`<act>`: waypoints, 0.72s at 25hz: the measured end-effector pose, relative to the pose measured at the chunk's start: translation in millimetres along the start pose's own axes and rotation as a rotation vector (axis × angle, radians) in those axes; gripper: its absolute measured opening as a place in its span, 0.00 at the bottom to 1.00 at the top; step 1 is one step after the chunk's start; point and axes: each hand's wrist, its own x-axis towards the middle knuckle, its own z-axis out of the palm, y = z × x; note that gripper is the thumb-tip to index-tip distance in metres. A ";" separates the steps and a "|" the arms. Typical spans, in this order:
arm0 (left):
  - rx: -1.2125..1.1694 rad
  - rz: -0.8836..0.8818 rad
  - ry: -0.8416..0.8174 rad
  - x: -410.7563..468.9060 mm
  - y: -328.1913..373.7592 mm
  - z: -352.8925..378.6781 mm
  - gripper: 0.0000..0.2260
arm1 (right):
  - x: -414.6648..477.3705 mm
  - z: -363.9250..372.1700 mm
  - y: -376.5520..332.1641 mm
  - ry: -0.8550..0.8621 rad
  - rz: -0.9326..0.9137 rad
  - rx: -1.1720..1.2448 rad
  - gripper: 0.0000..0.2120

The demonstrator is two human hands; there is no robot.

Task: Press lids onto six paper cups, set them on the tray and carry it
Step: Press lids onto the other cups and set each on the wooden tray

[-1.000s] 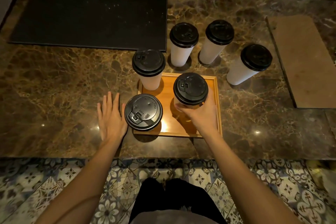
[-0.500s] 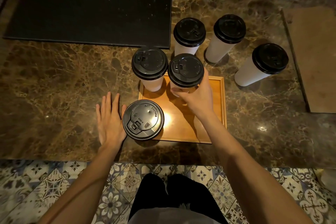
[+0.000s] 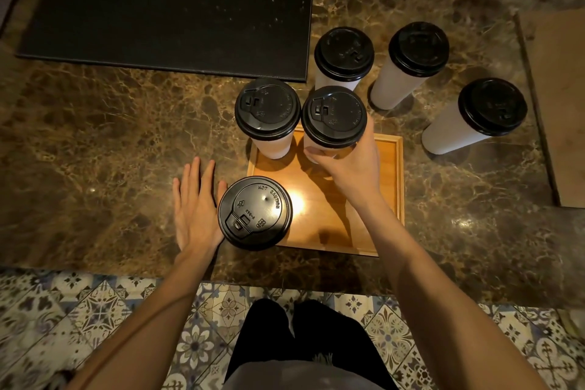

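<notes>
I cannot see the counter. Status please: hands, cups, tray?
Left hand open, flat on counter. Right hand grips lidded cup at far side of tray. Three cups off tray. Nothing blocking.

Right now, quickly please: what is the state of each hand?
Left hand: open, fingers straight, flat on the counter, holding nothing.
Right hand: fingers curled round a lidded cup at the far side of the tray.

We see our marble counter [image 3: 110, 136] bearing a black mat [image 3: 164, 3] back left, a wooden tray [image 3: 397, 184] near us, three cups [image 3: 395, 85] beyond it, a tan board [image 3: 563, 104] far right, and our left hand [image 3: 194, 209] flat beside the tray.
</notes>
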 end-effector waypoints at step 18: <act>-0.027 -0.010 0.006 4.1 1.0 0.2 0.23 | 68.0 -40.1 -1.8 -0.131 0.115 0.105 0.37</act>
